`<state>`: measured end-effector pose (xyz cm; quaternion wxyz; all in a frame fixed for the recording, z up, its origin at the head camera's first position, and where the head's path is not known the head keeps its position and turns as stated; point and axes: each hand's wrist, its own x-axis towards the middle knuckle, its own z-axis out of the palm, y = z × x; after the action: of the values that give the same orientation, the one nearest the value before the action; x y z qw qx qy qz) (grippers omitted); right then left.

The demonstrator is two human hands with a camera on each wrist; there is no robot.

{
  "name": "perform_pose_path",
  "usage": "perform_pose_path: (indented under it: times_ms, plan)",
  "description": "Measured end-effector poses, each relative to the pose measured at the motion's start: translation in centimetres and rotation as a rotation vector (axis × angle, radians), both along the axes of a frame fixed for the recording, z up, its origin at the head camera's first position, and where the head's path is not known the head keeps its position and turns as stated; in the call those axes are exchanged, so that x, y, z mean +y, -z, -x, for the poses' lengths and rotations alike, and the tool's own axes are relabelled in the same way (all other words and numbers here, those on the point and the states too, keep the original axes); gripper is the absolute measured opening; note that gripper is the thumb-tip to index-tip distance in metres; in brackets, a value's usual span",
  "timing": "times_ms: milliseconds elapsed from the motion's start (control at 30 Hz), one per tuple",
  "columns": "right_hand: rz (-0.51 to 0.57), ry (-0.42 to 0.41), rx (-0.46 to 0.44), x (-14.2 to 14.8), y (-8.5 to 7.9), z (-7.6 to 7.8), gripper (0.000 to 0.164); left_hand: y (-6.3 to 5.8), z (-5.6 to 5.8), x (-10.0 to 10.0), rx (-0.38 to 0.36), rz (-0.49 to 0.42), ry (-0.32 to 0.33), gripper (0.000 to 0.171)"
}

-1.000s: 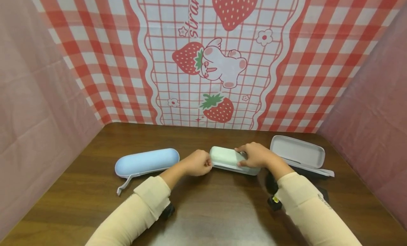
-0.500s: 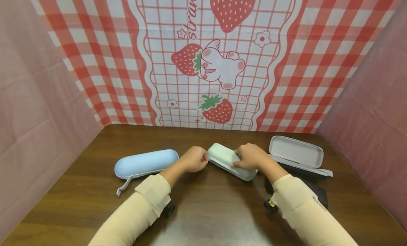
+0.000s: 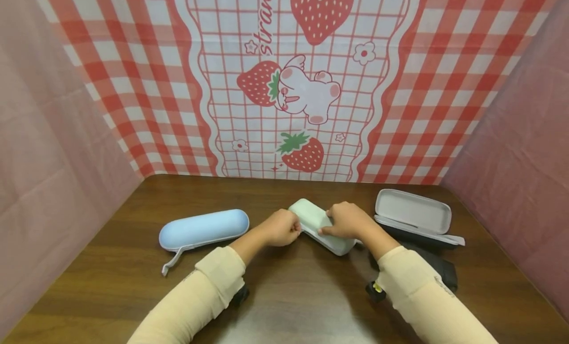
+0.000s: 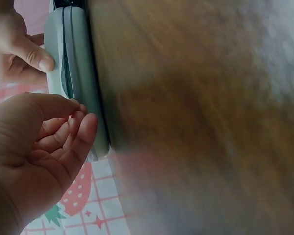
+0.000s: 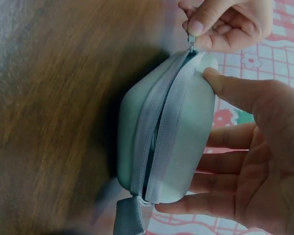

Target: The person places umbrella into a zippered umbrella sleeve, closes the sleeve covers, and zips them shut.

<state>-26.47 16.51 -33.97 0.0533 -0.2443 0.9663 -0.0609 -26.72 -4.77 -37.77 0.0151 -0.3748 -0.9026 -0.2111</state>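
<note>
A pale green hard zip case [image 3: 311, 216] lies slantwise on the table between my hands. My left hand [image 3: 281, 228] is at its front edge near the left end, and in the right wrist view its thumb and finger pinch the small metal zipper pull [image 5: 191, 41]. A narrow gap shows between the zipper tapes [image 5: 159, 122], running from the pull to the strap end. My right hand [image 3: 348, 220] grips the case from above, thumb on one side and fingers on the other. From that end sticks out a grey fabric strap [image 5: 130, 217].
To the left lies a closed light blue case [image 3: 204, 230] with a strap. At the right stands an opened case with a grey lid [image 3: 413, 211] raised over a black base [image 3: 415, 235]. A dark object [image 3: 440, 265] lies partly behind my right forearm. Checked cloth [image 3: 444, 87] hangs behind.
The green case has swivelled, its right end coming nearer to me. My left hand has shifted slightly right along its front edge. My right hand keeps its grip.
</note>
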Motion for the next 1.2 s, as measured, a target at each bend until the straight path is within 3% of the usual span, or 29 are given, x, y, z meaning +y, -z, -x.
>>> perform_pose_path:
  times_ms: [200,367,500,833,1200]
  plan:
    - [-0.005,-0.024,-0.043,0.1,-0.5,-0.8,0.058,0.0,0.5,-0.4,0.046,0.022,-0.011,0.014]
    - [0.016,-0.016,-0.046,-0.3,-0.7,-1.6,0.040,0.1,0.8,-0.7,0.051,0.025,-0.028,0.015]
    - [0.011,0.021,-0.038,-1.0,-0.8,-2.0,0.040,0.1,0.7,-0.5,0.035,0.022,-0.028,0.012]
    - [-0.017,0.063,-0.060,-1.5,-0.7,-2.1,0.037,0.2,-1.0,0.6,-0.101,0.014,0.073,0.008]
    - [-0.040,0.034,-0.048,-1.6,-0.7,-2.1,0.037,0.1,-1.7,1.2,-0.089,0.002,0.160,0.012]
